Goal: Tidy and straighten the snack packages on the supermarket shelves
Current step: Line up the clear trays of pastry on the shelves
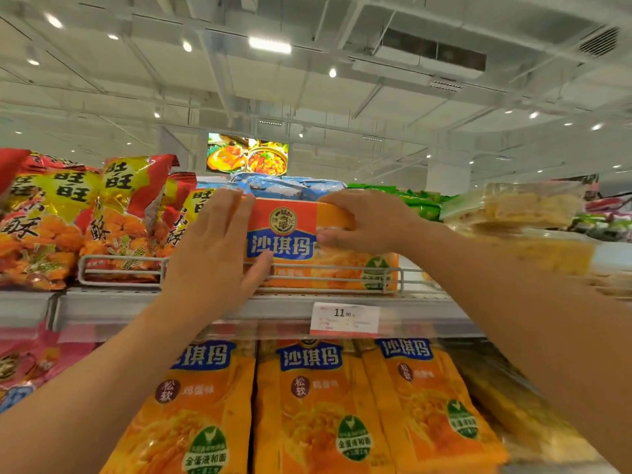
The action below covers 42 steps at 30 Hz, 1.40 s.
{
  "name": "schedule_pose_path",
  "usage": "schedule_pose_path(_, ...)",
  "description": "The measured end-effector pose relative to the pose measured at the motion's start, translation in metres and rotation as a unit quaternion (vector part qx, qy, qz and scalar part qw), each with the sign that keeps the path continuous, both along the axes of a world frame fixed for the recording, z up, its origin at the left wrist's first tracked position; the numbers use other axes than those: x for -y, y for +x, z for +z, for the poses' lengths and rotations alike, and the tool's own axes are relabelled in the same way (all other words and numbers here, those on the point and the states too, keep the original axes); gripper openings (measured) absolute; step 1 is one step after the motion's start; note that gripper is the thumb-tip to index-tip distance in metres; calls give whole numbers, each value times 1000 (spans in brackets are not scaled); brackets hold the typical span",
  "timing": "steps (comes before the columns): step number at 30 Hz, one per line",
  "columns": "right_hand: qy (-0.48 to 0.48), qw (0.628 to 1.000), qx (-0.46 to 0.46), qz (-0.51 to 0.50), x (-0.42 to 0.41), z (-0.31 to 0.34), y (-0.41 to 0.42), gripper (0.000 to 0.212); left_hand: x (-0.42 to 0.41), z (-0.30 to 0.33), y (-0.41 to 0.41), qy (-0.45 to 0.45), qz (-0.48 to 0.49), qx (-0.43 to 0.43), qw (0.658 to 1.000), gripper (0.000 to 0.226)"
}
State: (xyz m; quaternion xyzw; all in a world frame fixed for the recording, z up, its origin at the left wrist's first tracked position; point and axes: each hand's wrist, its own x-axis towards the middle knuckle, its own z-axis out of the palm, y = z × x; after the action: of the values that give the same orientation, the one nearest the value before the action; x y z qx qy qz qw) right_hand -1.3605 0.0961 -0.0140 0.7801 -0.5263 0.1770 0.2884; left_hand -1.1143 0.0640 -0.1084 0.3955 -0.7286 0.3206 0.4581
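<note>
In the middle of the frame, an orange snack pack (307,241) stands on the top shelf (191,307), behind a thin wire rail (119,260). The left hand (213,251) lies flat and open against its left side. The right hand (362,218) curls over its top right corner and holds it. The pack looks light, soft and crinkly, and probably slippery, so holding both sides seems best.

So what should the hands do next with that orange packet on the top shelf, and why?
Probably nudge the orange packet square behind the wire rail. The left hand lies flat on its end, the right hand holds its top edge, and it looks slightly crooked.
</note>
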Motion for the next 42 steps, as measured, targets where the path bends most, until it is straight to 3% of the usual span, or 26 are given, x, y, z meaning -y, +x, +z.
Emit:
schedule_pose_path(5,-59,998,-21,21,-14,-11,1,67,1,-2,-1,-11,-18,-3,1000,72)
schedule_pose_path(11,-163,985,-1,48,-58,-63,-37,54,-9,-17,-32,-98,-77,21,992,58)
schedule_pose_path(15,-137,991,5,0,-91,-96,-92,53,-38,-32,-102,-43,-115,82,989,61)
schedule_pose_path(20,-111,993,13,-47,-120,-119,-164,51,-58,-35,-173,-38,-83,157,983,58)
schedule_pose_path(26,-118,992,22,-28,-114,-130,-240,53,-70,-31,-222,-57,-20,111,992,48)
schedule_pose_path(29,-116,993,24,-1,-106,-136,-261,54,-79,-35,-251,-23,10,116,993,53)
schedule_pose_path(33,-131,990,30,33,-99,-134,-270,53,-88,-48,-280,41,47,111,992,58)
schedule_pose_path(42,-109,987,78,85,-94,-114,-275,45,-86,-54,-290,73,56,67,994,66)
